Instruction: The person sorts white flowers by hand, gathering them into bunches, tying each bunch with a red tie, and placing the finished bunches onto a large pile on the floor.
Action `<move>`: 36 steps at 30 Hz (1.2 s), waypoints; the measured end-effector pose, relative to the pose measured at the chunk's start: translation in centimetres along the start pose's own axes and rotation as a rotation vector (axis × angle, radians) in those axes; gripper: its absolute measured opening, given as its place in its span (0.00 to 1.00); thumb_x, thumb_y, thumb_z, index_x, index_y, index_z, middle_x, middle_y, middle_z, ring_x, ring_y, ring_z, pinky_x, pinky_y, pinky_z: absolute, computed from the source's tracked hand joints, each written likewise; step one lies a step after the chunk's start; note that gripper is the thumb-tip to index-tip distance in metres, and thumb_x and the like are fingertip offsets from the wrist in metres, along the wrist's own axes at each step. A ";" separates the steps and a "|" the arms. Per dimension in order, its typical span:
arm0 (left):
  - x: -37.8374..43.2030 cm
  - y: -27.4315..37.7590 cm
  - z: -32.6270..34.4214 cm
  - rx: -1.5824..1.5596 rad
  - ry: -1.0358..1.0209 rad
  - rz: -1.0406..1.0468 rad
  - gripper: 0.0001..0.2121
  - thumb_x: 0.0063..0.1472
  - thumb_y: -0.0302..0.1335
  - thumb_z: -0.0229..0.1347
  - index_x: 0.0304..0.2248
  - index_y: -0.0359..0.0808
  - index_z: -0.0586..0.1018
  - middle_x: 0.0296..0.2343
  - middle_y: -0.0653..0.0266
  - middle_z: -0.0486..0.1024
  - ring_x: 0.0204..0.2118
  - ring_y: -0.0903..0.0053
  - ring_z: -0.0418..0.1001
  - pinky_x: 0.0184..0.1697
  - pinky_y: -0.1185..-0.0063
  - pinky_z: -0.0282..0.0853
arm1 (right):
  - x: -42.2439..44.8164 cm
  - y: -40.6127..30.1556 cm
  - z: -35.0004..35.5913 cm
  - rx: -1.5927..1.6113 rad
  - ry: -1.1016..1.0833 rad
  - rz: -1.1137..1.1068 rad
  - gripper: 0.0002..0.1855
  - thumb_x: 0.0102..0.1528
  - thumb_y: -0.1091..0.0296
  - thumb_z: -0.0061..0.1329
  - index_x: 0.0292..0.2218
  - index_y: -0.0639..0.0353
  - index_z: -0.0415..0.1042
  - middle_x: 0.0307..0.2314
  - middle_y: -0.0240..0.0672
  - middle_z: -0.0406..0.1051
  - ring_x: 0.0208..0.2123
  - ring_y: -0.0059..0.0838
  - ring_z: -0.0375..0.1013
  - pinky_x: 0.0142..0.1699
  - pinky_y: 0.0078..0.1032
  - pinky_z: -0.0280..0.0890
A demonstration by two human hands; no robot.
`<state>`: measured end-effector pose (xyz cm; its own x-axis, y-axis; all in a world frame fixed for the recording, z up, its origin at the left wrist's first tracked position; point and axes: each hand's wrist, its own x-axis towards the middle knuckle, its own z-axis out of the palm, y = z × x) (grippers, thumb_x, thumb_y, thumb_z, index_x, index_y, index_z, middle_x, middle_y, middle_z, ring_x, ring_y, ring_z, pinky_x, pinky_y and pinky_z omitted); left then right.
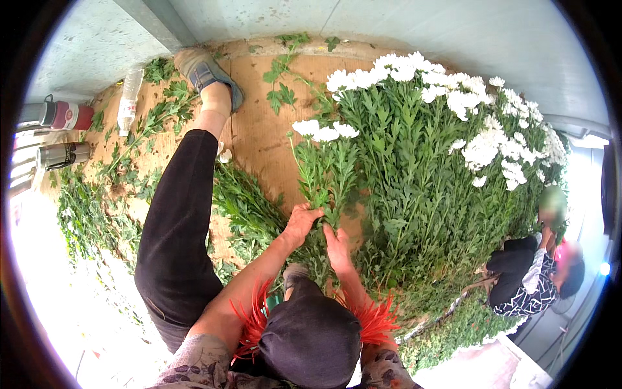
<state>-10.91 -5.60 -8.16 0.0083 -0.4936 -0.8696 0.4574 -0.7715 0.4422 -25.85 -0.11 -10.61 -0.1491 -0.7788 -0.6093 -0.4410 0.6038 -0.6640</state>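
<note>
Before me, a small bunch of white chrysanthemums (pixel 324 163) points away, its stems gathered between my hands. My left hand (pixel 302 224) grips the leafy stems from the left side. Close beside it, my right hand (pixel 336 243) holds the same stems a little lower. Red plastic strands (pixel 379 316) hang at both knees or forearms; which of these bears them I cannot tell. To the right lies a large heap of white chrysanthemums (pixel 403 170) with long green stems. Another pile of leafy stems (pixel 248 194) rests under and left of my left forearm.
A plastic bottle (pixel 128 104), a red flask (pixel 73 115) and a steel tumbler (pixel 65 155) lie at the left. Loose leaves litter the wooden floor (pixel 260 126). My leg (pixel 180 228) stretches towards the metal wall (pixel 311 19). Another person (pixel 527 282) sits at the far right.
</note>
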 end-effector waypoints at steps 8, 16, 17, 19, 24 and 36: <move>1.4 -2.6 -0.8 0.130 -0.179 -0.041 0.25 0.59 0.37 0.52 0.49 0.28 0.67 0.39 0.59 0.71 0.41 0.76 0.67 0.44 0.76 0.66 | 0.7 -3.7 -0.4 -0.152 0.075 -0.062 0.15 0.59 0.60 0.48 0.29 0.66 0.69 0.16 0.23 0.62 0.20 0.15 0.56 0.24 0.23 0.54; 3.6 -4.6 -3.4 0.248 -0.380 0.361 0.10 0.57 0.25 0.54 0.39 0.34 0.78 0.42 0.59 0.74 0.49 0.66 0.67 0.54 0.71 0.59 | 0.2 -5.0 -0.4 -0.456 -0.218 -0.145 0.19 0.62 0.57 0.42 0.39 0.70 0.68 0.23 0.50 0.69 0.26 0.33 0.69 0.35 0.33 0.64; 2.7 -3.7 -2.7 -0.290 -0.325 -0.058 0.09 0.56 0.24 0.55 0.38 0.36 0.78 0.39 0.59 0.76 0.47 0.66 0.70 0.52 0.71 0.62 | -0.1 -6.0 -0.8 -0.481 -0.270 -0.169 0.20 0.62 0.57 0.42 0.41 0.69 0.68 0.25 0.51 0.70 0.27 0.33 0.70 0.36 0.33 0.65; 0.4 0.0 -1.7 -0.298 -0.400 -0.074 0.08 0.56 0.25 0.56 0.37 0.37 0.77 0.34 0.59 0.77 0.39 0.66 0.75 0.46 0.71 0.70 | 1.1 -2.5 -2.2 -0.527 -0.276 -0.168 0.18 0.62 0.57 0.41 0.43 0.65 0.68 0.29 0.46 0.72 0.31 0.32 0.70 0.39 0.31 0.64; 1.5 2.0 -2.6 -0.503 -0.383 -0.069 0.03 0.59 0.24 0.52 0.32 0.36 0.71 0.25 0.59 0.72 0.32 0.64 0.74 0.40 0.65 0.74 | 5.5 -13.3 -10.6 -0.390 0.272 -0.468 0.18 0.56 0.58 0.48 0.42 0.64 0.69 0.41 0.46 0.68 0.43 0.40 0.67 0.50 0.37 0.61; 0.0 4.6 -0.7 -0.423 -0.335 -0.041 0.06 0.60 0.22 0.51 0.37 0.33 0.73 0.28 0.58 0.75 0.32 0.66 0.76 0.39 0.65 0.75 | 7.1 -11.7 -15.8 -0.620 0.686 -0.522 0.16 0.60 0.63 0.44 0.47 0.60 0.68 0.38 0.41 0.67 0.37 0.46 0.68 0.40 0.37 0.65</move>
<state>-8.19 -8.88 -6.31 -0.2698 -0.6210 -0.7359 0.7699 -0.5981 0.2224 -35.72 -15.44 -0.31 -0.1936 -0.9623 0.1908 -0.9397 0.1260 -0.3179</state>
